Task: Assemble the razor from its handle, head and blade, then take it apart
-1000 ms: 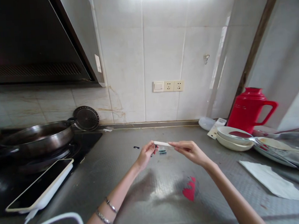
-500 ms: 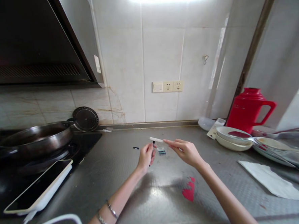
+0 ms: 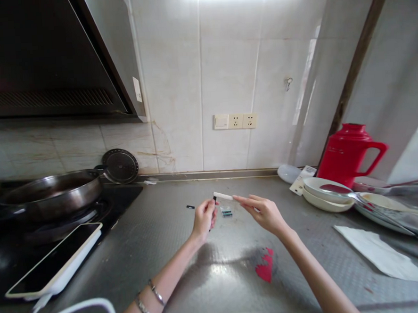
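Note:
My left hand point(image 3: 203, 219) is closed around a slim black pen-like stick point(image 3: 215, 198), its top end standing up above the fingers. In my right hand point(image 3: 264, 211), a short white stick point(image 3: 223, 196) is pinched at its right end. The white stick lies nearly level, and its left end meets or overlaps the black tip; which one I cannot tell. Just behind the hands, on the metal counter point(image 3: 158, 254), rests a small clear case with teal markings point(image 3: 227, 213). A small black piece like a cap point(image 3: 190, 206) lies left of my left hand.
A steel pan point(image 3: 55, 196) sits on the stove at left, with a phone point(image 3: 56, 260) and white cable in front. Right are stacked bowls point(image 3: 327, 199), a red thermos jug point(image 3: 347, 155) and a paper sheet point(image 3: 385, 254). A red patch point(image 3: 264, 266) marks the counter.
My right hand has shifted slightly right with the white stick, so its left end now sits at the black tip instead of reaching past it. My left hand has barely moved.

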The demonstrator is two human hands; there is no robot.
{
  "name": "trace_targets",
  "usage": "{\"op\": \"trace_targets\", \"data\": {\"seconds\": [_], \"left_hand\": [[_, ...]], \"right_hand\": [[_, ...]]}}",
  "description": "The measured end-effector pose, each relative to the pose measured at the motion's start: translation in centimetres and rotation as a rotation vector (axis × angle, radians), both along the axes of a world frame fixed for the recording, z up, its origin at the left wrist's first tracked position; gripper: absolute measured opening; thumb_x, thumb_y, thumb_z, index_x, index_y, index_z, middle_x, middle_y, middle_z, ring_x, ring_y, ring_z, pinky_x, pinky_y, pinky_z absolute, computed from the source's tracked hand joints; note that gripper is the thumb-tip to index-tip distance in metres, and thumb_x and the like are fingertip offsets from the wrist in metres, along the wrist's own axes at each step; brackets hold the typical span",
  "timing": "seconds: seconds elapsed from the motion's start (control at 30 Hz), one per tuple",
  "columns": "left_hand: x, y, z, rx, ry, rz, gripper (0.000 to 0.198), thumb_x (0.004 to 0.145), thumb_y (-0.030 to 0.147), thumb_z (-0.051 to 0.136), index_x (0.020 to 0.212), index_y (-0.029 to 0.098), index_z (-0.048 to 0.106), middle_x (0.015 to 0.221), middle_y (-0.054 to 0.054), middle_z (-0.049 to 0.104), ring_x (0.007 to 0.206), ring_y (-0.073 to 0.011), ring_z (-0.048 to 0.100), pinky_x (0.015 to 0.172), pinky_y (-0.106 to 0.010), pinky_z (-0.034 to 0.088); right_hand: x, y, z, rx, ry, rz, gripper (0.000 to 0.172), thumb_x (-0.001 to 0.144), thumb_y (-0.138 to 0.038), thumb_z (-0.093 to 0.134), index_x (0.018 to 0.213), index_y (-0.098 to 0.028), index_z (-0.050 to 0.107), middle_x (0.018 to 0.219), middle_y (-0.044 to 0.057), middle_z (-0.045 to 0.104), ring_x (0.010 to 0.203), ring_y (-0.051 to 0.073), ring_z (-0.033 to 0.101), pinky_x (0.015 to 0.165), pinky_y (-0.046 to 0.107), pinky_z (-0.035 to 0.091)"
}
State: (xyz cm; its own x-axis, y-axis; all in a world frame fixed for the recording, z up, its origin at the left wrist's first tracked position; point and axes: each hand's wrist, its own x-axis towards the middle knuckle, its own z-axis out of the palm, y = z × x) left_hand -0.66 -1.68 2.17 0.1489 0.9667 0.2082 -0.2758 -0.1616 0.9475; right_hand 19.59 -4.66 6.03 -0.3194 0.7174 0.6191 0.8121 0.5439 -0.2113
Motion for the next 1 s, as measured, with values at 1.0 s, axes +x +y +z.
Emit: {"op": "trace_targets", "data": {"seconds": [1.0], "left_hand": [[0.1,0.2,-0.3,0.013,-0.177,0.033,0.032,0.073,0.049,0.058,0.079,0.018,0.049,0.052,0.008,0.038,0.036,-0.0024,0.03,0.033,-0.014,0.021]], "right_hand": [[-12.0,-6.6,-3.0,-0.996,1.585,0.506,0.038,0.069,-0.052,0.063,0.077,-0.022,0.041,0.051,-0.012,0.026,0.039,0.002,0.012,0.034,0.015,0.002]]}}
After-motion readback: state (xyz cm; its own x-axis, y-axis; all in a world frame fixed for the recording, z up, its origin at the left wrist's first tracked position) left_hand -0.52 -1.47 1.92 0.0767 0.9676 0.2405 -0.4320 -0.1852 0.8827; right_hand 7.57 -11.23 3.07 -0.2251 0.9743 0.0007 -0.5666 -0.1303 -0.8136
